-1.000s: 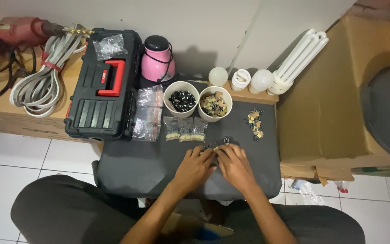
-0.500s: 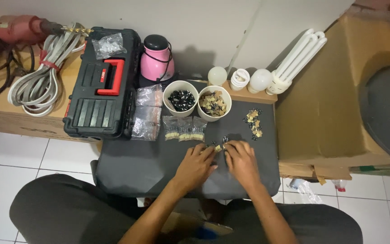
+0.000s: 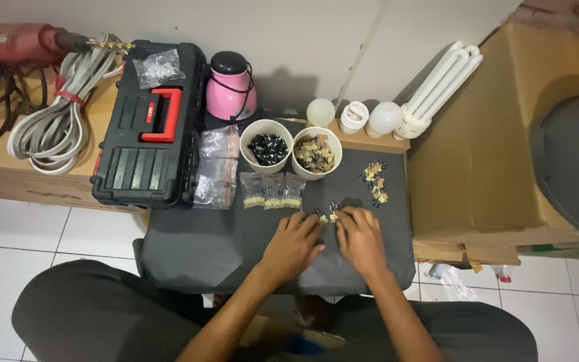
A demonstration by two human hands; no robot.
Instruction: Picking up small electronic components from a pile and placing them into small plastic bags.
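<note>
My left hand (image 3: 293, 243) and my right hand (image 3: 360, 238) rest side by side on a dark grey seat top (image 3: 216, 245), fingertips pinching at a few small tan and black parts (image 3: 328, 214) lying between them. Whether either hand grips a part is hard to tell. Just beyond the fingers lie small clear bags of parts (image 3: 273, 191). Further back stand a white cup of black pieces (image 3: 267, 147) and a white cup of tan pieces (image 3: 315, 152). A loose heap of tan and black parts (image 3: 376, 181) lies to the right.
A black toolbox with red handle (image 3: 150, 127) sits left, with a coiled white cable (image 3: 61, 114) and red drill (image 3: 18, 43) beyond it. A pink jar (image 3: 230, 87), light bulbs (image 3: 363, 117), a spiral lamp (image 3: 437, 87) and a cardboard box (image 3: 484, 154) stand behind and right.
Both hands have crept slightly forward on the seat top, fingertips working at the small parts; nothing else has moved.
</note>
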